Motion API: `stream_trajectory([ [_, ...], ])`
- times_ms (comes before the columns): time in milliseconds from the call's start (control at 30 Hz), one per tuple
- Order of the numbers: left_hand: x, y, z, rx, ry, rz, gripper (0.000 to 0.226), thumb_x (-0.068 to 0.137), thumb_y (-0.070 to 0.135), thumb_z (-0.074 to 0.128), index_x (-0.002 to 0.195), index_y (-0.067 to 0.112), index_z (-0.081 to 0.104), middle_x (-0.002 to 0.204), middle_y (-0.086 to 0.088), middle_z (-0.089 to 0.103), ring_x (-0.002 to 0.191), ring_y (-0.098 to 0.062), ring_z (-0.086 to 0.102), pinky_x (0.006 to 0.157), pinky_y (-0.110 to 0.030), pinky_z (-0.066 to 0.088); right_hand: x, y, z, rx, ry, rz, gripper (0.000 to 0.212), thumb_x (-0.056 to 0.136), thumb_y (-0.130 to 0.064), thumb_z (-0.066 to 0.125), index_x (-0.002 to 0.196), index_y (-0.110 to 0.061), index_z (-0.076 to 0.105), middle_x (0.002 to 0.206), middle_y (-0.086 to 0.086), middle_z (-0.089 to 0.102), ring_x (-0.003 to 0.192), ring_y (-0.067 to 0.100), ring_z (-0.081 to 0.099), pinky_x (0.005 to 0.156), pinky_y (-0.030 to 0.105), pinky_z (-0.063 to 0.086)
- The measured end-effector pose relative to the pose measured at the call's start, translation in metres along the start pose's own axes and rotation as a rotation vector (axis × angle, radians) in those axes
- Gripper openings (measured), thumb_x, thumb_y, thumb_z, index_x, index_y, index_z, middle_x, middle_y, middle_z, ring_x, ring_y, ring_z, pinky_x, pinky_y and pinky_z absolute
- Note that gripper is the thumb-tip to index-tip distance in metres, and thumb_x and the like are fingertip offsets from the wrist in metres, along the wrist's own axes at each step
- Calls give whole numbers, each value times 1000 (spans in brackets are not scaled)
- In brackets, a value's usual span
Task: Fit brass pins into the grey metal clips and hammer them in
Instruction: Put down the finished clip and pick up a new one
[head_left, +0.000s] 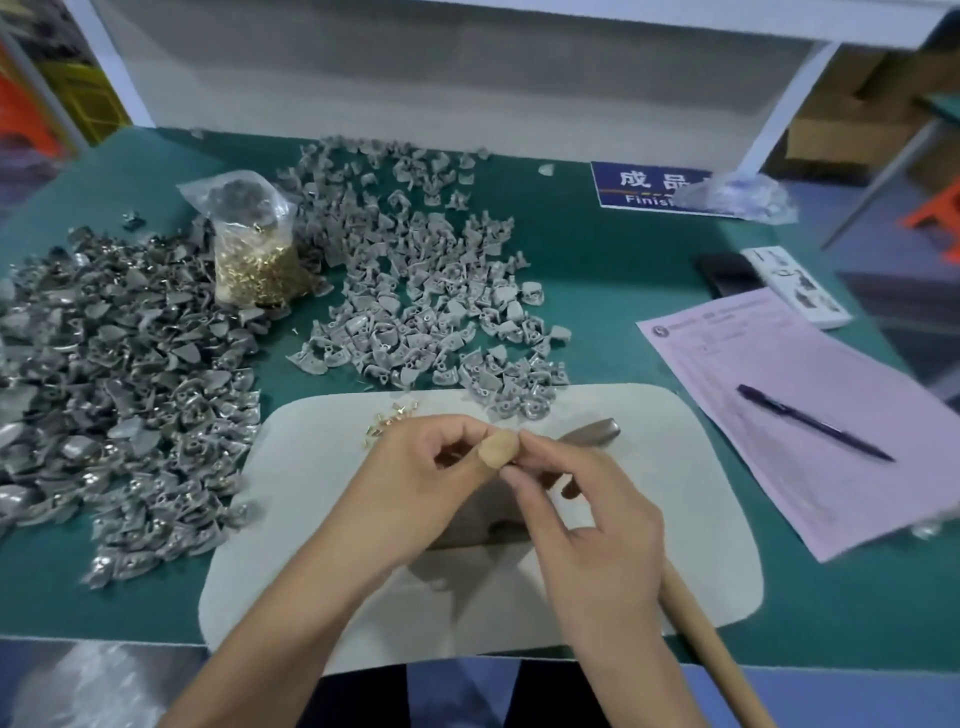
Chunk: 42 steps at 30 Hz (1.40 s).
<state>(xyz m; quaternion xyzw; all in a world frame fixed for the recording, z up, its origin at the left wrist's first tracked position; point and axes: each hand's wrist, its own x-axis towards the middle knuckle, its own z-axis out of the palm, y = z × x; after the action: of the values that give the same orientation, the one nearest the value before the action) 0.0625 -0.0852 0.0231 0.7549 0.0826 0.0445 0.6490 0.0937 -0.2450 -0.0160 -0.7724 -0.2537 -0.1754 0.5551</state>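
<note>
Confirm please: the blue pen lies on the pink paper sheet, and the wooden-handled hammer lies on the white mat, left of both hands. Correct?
Not quite. The head view shows the wooden-handled hammer on the white mat right of both hands, not left. The blue pen does lie on the pink paper sheet.

Two hands (436, 457); one hammer (691, 634); one pen (813, 422); one bag of pins (254, 249).

My desk (597, 270) is covered in dark green matting, and a white frame rises from its far edge, one slanted white post (779, 104) at two o'clock and another (111, 62) at eleven, with a pale grey panel (441, 78) between them under a white shelf (727, 15). Past the desk at two o'clock brown cardboard boxes (852, 93) are stacked, at ten o'clock I see blurred yellow and orange shapes (57, 93), and the light is even and soft.
</note>
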Motion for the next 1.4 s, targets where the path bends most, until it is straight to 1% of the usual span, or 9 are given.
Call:
stream_trajectory([
  [133,10,3,15,-43,-67,-70,19,93,34,67,85,22,80,70,12,73,55,8,57,53,-3,37,1,8,-15,-3,50,70,15,95,-27,69,106,-36,72,101,-21,71,91,9,70,79,17,49],
  [200,19,5,20,63,-87,-49,19,95,32,66,88,22,80,75,15,73,64,8,62,59,-7,42,3,17,-22,-26,52,158,10,95,-30,67,103,-36,71,98,-19,72,90,10,70,75,23,51],
  [267,33,2,26,442,7,83,15,96,35,64,92,28,78,88,19,73,84,2,65,72,-22,48,3,27,-28,-34,43,252,7,96,-34,66,100,-33,71,95,-17,72,88,12,69,72,29,53],
  [367,58,3,31,920,119,227,16,95,43,61,106,37,72,104,19,68,98,-6,63,75,-29,48,1,34,-35,-48,53,312,7,95,-35,65,98,-33,72,93,-17,71,87,10,68,69,18,48],
  [500,90,-5,36,1074,-1,178,17,92,43,65,109,41,68,106,15,63,102,-10,63,69,-28,41,-5,38,-46,-16,49,371,5,96,-30,70,98,-35,71,93,-15,72,88,12,68,67,9,44],
  [700,114,-8,47,1189,-74,122,14,85,44,73,98,37,72,97,16,69,98,-12,64,67,-27,36,-15,41,-58,-58,-5,366,6,96,-32,67,97,-37,70,92,-12,70,85,17,66,66,18,45],
  [967,66,3,32,785,40,244,7,86,44,73,91,42,69,90,23,63,84,2,57,72,-28,45,-12,33,-63,19,17,313,11,94,-22,71,98,-32,74,99,-11,72,92,16,68,69,8,44],
  [1100,27,6,6,592,111,179,8,81,38,79,80,40,71,83,26,69,84,5,62,66,-5,39,-14,27,-50,37,-21,272,9,93,-25,70,97,-32,73,100,-15,72,85,15,67,66,20,47],
  [1400,-28,-28,-35,561,351,-15,28,77,49,78,67,26,67,64,18,66,63,-2,60,54,-15,40,-22,0,10,89,-211,153,15,92,-19,72,100,-31,77,97,-18,73,92,4,69,78,12,47],
])
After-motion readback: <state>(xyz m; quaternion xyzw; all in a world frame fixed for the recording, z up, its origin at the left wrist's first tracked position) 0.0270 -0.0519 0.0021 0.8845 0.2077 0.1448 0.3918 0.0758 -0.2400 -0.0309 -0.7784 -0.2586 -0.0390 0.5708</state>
